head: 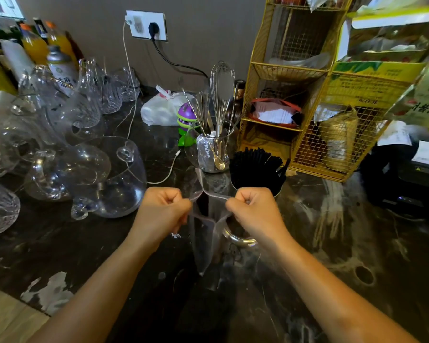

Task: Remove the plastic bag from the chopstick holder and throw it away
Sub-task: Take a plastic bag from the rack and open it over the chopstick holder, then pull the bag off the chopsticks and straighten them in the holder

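A clear plastic bag (204, 246) hangs stretched between my two fists above the dark counter. My left hand (162, 212) is shut on the bag's left edge and my right hand (254, 212) is shut on its right edge. Just below my right hand shows the shiny metal rim of a chopstick holder (238, 240), partly behind the bag and my wrist. A second holder full of black chopsticks (256, 168) stands right behind my right hand. Whether the bag's lower end touches the metal holder, I cannot tell.
Glass jugs and pitchers (104, 174) crowd the counter's left side. A glass with a whisk and spoons (214, 149) stands behind the bag. A yellow wire rack (305, 100) fills the right back. A white charging cable (169, 169) lies on the black marble counter (332, 256).
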A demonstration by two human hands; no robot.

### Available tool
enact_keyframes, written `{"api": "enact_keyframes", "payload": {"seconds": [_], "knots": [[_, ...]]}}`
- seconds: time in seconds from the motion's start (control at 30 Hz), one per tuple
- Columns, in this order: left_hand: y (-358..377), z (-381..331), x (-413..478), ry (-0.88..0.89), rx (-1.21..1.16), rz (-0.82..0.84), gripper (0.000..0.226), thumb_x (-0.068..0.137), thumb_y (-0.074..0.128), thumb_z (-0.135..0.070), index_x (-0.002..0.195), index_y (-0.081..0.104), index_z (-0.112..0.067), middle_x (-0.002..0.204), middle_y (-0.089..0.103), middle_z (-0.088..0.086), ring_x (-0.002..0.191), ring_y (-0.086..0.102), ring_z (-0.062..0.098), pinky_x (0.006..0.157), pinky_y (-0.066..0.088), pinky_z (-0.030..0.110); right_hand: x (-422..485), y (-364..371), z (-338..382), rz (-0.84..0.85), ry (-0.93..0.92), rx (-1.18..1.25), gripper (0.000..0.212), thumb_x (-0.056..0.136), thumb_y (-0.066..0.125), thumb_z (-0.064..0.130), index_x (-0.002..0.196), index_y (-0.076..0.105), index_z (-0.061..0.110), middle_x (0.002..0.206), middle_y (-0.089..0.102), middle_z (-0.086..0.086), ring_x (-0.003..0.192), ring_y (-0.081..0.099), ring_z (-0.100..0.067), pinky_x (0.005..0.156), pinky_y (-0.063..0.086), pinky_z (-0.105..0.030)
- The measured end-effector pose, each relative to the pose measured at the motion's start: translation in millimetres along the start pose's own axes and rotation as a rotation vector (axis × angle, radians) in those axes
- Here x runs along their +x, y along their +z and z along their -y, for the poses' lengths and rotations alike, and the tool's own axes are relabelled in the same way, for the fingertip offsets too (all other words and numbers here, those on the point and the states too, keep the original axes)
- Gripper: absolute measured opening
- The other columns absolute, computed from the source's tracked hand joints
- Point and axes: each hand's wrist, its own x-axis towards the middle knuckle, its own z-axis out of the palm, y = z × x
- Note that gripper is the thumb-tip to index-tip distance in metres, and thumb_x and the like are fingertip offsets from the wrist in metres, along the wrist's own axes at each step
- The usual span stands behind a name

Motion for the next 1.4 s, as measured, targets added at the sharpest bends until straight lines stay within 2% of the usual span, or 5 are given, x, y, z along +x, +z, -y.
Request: {"api": "enact_keyframes", "payload": {"seconds": [0.77,0.93,1.07,1.17,1.4], "knots": [[-8.0,-35.9,19.4,0.170,-0.081,-0.286,0.033,0.079,0.040,0.010,0.063,0.055,-0.014,0.028,0.048,-0.006,0.023,0.035,0.004,0.027,0.025,0.010,-2.5,-20.3,12.8,0.087,0.157,-0.097,0.026,0.083,0.050,0.011,0.061,0.047,-0.003,0.054,0.044,-0.012,0.039,0.041,-0.010,0.046,0.035,-0.019],[-10.3,-63.2,40.5,0.300,0.128,-0.115,0.034,0.080,0.047,0.002,0.060,0.060,-0.022,0.029,0.050,-0.012,0.028,0.036,0.002,0.033,0.026,0.006,0.6,-26.8,24.4,0.215,0.289,0.233,0.006,0.089,0.043,0.023,0.087,0.046,0.019,0.093,0.055,-0.007,0.068,0.057,-0.017,0.056,0.043,-0.026],[-11.5,-96.2,45.3,0.424,0.311,0.030,0.030,0.081,0.050,-0.002,0.065,0.064,-0.024,0.037,0.056,-0.009,0.038,0.044,0.000,0.041,0.032,0.004,9.5,-35.6,21.2,0.402,0.479,0.613,0.071,0.072,0.040,0.058,0.130,0.037,0.018,0.130,0.049,-0.017,0.091,0.065,-0.031,0.073,0.056,-0.039],[-7.1,-120.1,43.7,0.544,0.419,0.153,0.030,0.080,0.053,-0.007,0.065,0.064,-0.031,0.070,0.069,0.017,0.063,0.058,0.033,0.056,0.046,0.028,14.9,-38.5,24.0,0.608,0.560,0.871,0.087,0.068,0.038,0.072,0.134,0.038,0.015,0.121,0.060,-0.020,0.099,0.064,-0.039,0.082,0.053,-0.049],[20.1,-152.7,36.1,0.762,0.589,0.466,0.020,0.070,0.052,-0.021,0.078,0.069,-0.026,0.065,0.053,-0.016,0.069,0.053,0.010,0.058,0.040,0.012,20.5,-43.5,40.8,0.658,0.541,1.253,0.077,0.058,0.078,0.041,0.118,0.057,-0.001,0.116,0.061,-0.031,0.101,0.059,-0.052,0.077,0.049,-0.065]]}}
